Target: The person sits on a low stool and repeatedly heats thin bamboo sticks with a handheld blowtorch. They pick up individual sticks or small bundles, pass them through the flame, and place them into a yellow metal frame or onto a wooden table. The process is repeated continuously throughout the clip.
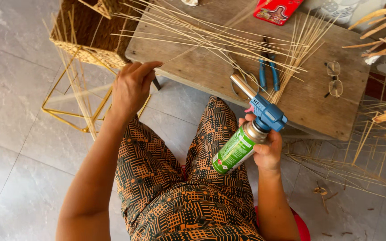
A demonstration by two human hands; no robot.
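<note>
Lighting: bright, even daylight, diffuse; source direction can't be fixed. Shadows soft and short: faint one under the table (228, 67) edge onto the grey floor tiles (18, 111), thin ones beneath the reed strips (211, 38). Glare: small highlight on the torch nozzle (243, 85), mild sheen on the green gas can (233, 151); no blown-out areas. Focus: sharp centre frame, incl. both hands, wood grain and fabric print crisp. No motion blur seen. Distortion: wide-angle lens, tile joints splay outward toward the left and lower corners. Slight softness at far right edge. Colour natural, exposure balanced.
</note>
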